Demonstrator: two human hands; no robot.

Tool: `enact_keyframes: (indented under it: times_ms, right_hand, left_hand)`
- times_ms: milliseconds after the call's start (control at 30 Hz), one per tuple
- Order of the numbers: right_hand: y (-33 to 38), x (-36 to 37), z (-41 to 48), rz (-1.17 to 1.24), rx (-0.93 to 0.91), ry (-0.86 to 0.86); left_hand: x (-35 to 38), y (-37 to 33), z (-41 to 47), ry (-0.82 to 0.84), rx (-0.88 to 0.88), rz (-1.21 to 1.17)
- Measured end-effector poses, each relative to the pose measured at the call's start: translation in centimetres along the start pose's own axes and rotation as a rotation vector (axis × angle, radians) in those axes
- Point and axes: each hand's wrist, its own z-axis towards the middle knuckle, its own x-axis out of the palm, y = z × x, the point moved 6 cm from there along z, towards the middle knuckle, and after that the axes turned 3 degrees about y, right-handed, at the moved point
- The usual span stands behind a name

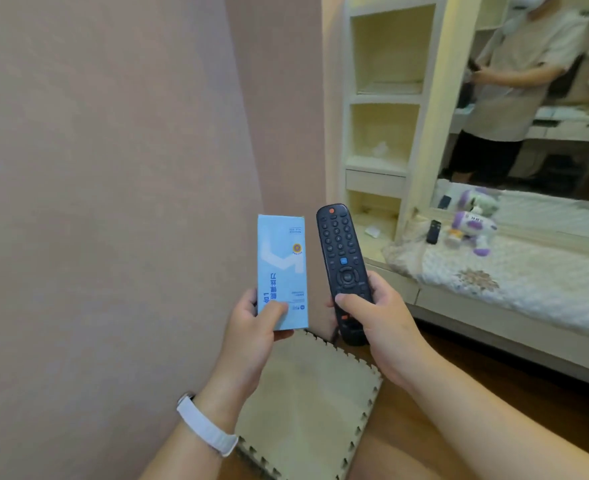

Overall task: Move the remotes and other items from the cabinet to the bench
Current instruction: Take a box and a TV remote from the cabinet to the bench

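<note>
My left hand [251, 322] grips the lower end of a light blue box [282, 271], held upright with its print upside down. My right hand [372, 313] holds a long black remote [343, 268] by its lower half, buttons facing me, thumb on the keypad. Both are in front of me, above the floor. To the right is the bench [514, 282], covered with a white floral cloth; a small black remote [433, 231] and a purple and white plush toy [473, 226] lie on it. The cream cabinet [379, 133] with open shelves stands behind.
A pink wall fills the left. A beige foam puzzle mat [303, 403] lies on the wooden floor below my hands. A mirror [528, 98] above the bench reflects a person. White scraps lie on two of the cabinet shelves.
</note>
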Motion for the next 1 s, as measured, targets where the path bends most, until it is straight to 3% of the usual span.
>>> enact_keyframes:
  times_ms: [500,700,1000]
  right_hand:
    - [-1.5,-6.0,4.6,-0.084,0.008,-0.374]
    - [-1.9,-12.6,4.6,-0.072,0.019,-0.529]
    - [-2.4,-25.3,5.8,-0.007,0.048,-0.606]
  left_hand:
    - [7.6,4.6,11.5,0.37,-0.1,-0.092]
    - [13.8,5.0,13.0,0.479,-0.114,-0.074]
    - [26.1,5.7,13.9,0.512,-0.167,-0.001]
